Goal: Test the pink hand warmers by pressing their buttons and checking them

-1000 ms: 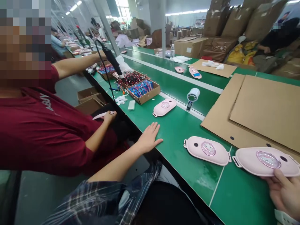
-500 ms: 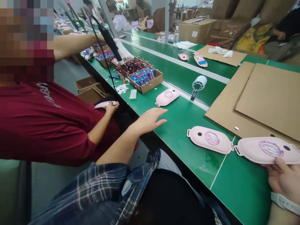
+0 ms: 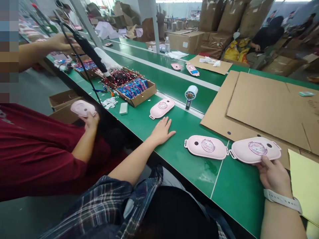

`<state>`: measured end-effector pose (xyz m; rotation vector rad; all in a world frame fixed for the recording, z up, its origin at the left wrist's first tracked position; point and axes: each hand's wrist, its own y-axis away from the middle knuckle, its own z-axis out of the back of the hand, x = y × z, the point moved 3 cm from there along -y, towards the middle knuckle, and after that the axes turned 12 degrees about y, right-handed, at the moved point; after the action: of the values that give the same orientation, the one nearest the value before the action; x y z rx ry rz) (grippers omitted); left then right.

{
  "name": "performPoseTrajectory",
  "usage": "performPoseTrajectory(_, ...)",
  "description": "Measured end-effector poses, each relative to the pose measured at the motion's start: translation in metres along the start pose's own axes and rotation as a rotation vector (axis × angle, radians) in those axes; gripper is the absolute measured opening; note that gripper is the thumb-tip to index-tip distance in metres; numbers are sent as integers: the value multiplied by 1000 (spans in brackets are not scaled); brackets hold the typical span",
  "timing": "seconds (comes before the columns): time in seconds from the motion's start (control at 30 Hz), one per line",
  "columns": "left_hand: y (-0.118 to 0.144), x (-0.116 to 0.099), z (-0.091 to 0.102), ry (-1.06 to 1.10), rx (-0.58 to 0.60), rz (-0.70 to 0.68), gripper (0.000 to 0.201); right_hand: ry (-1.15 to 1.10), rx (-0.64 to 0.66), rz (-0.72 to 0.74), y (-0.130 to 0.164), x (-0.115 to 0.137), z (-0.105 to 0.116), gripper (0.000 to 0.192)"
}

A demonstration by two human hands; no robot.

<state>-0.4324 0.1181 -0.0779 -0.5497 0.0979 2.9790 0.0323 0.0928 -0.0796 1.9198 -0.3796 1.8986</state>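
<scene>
My left hand [image 3: 161, 131] lies flat and open on the green bench [image 3: 189, 172], just in front of a pink oval casing [image 3: 161, 108]. My right hand [image 3: 272, 174] grips the near edge of another pink casing [image 3: 255, 150] with a clear round window, resting on the bench. A third pink casing [image 3: 205, 147] lies between my hands, its end touching the held one.
A co-worker in a red shirt [image 3: 37, 149] sits at my left, holding a pink casing [image 3: 82, 108] and a black tool [image 3: 91, 53]. A cardboard tray of blue parts [image 3: 136, 89], a white handheld fan [image 3: 190, 94], flat cardboard sheets [image 3: 264, 106] and a yellow sheet [image 3: 305, 182] lie on the bench.
My left hand lifted, reached forward, then settled flat again nearer the far pink casing. The view swung right. The co-worker raised a pink casing from the lap.
</scene>
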Motion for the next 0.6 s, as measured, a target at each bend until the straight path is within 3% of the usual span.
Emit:
performPoseTrajectory(0.13,39,28,3,-52,-27,51,78,10,-8,-26,-1,-1,0,61)
performPoseTrajectory(0.33,87,62,21,-53,25,90,78,21,-49,0,-6,-3,4,49)
performPoseTrajectory(0.5,121,70,46,35,128,152,68,105,-231,-14,-17,-7,14,46)
performPoseTrajectory(0.6,136,66,54,82,145,188,61,126,-226,-6,-21,-7,14,53)
